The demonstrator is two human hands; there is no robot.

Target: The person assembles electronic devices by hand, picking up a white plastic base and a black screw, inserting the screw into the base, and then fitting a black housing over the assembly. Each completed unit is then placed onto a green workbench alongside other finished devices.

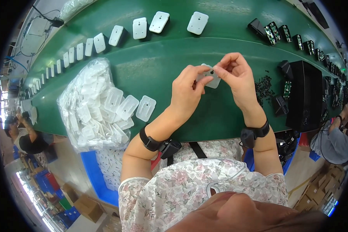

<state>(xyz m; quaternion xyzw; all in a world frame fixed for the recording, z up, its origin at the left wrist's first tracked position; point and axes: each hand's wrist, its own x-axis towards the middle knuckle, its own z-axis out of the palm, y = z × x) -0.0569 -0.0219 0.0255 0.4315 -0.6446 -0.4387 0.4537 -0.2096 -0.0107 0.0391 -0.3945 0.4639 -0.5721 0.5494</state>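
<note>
My left hand [186, 91] is closed on a white translucent plastic cover [213, 82], holding it above the green table by its left side. My right hand [239, 81] has thumb and index finger pinched together at the cover's upper right, beside a dark spot on it. Whatever sits between those fingertips is too small to make out. Small black parts [263, 88] lie scattered right of my right hand. To the left, similar covers [146, 108] spill out of a clear plastic bag [79, 96].
White-topped black housings [139, 28] stand in a curving row along the back of the green table [158, 54]. Black housings with circuit boards [272, 33] line the right, near a black tray [306, 92]. A blue bin [100, 181] is below the table's edge. Other people sit at both sides.
</note>
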